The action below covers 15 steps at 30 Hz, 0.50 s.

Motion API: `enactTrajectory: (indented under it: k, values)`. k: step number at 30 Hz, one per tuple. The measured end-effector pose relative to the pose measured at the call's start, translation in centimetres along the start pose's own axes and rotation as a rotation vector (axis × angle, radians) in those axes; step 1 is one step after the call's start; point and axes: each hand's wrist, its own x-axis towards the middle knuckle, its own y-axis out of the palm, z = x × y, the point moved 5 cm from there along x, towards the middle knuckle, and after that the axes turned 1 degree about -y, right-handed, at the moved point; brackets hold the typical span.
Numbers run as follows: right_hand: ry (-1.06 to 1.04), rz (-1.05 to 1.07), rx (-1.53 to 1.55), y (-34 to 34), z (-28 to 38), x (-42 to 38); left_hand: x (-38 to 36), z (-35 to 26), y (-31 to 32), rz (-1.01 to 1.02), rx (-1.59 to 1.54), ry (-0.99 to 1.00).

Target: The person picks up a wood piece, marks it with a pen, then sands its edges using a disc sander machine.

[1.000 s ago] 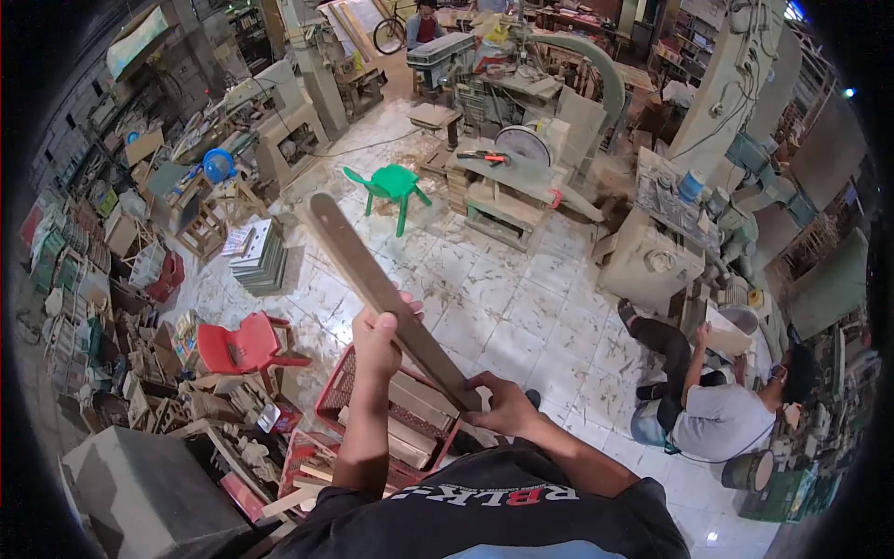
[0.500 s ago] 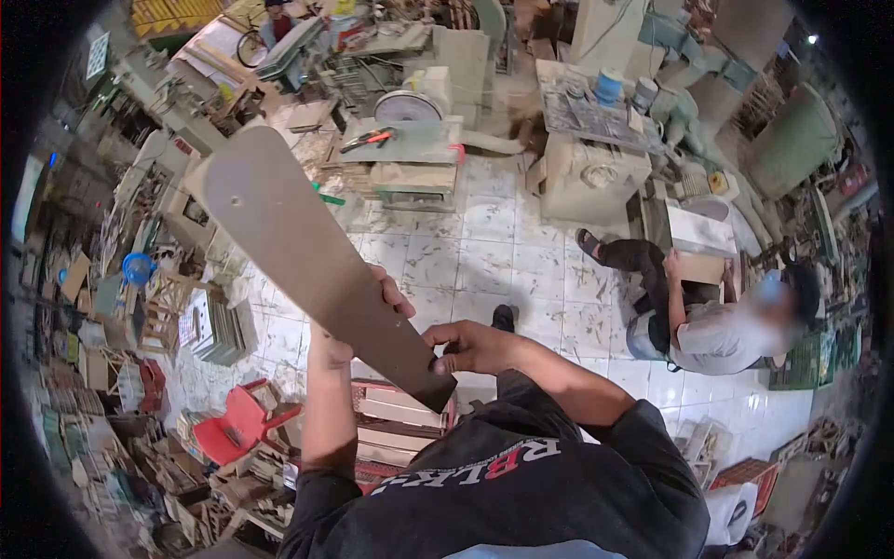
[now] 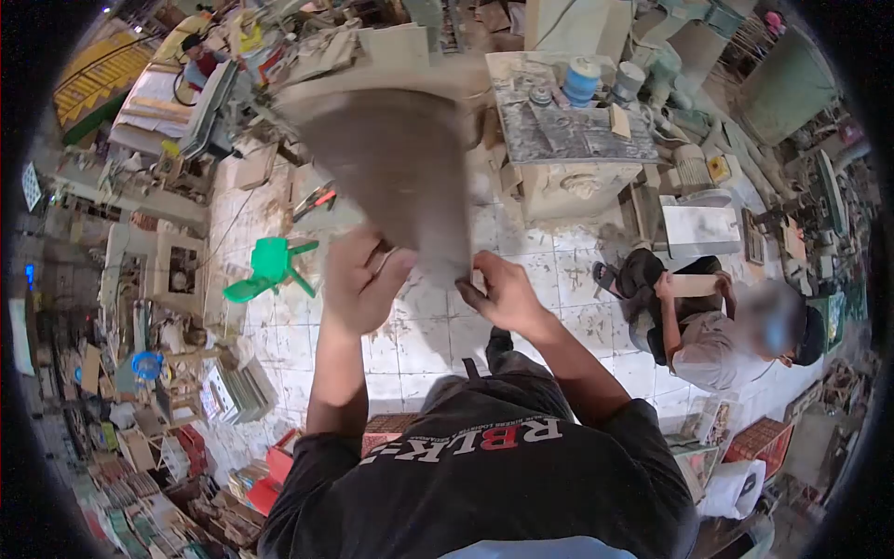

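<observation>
A long flat brown board (image 3: 391, 158) with a curved far end is held up in front of me, smeared by motion. My left hand (image 3: 363, 279) is closed on its left edge near the close end, thumb on the near side and some fingers hidden behind it. At the board's lower right corner, my right hand (image 3: 503, 291) pinches the edge between thumb and fingers. The board covers part of the floor and the workbench area behind it.
A dusty worktable (image 3: 587, 126) with a blue container (image 3: 582, 82) stands ahead to the right. On the tiled floor sits a green stool (image 3: 270, 268). A seated co-worker (image 3: 717, 326) holds a small board at right. Stacked panels (image 3: 237, 391) lie at left.
The board has swung from pointing far left to pointing nearly straight ahead. My view has turned and shifted forward, bringing the green stool into fuller sight. Both hands keep hold of the board.
</observation>
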Motion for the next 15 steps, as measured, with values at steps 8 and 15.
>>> enactTrajectory:
  k: [8, 15]
  values:
    - [0.029, -0.555, -0.292, -4.6, -6.9, 7.9, 16.0, 0.9, 8.3, 0.052, -0.167, 0.081]
    - [0.23, -0.8, -0.633, -7.3, -13.2, 14.8, 28.5, 4.2, 11.6, 0.241, -0.031, 0.216]
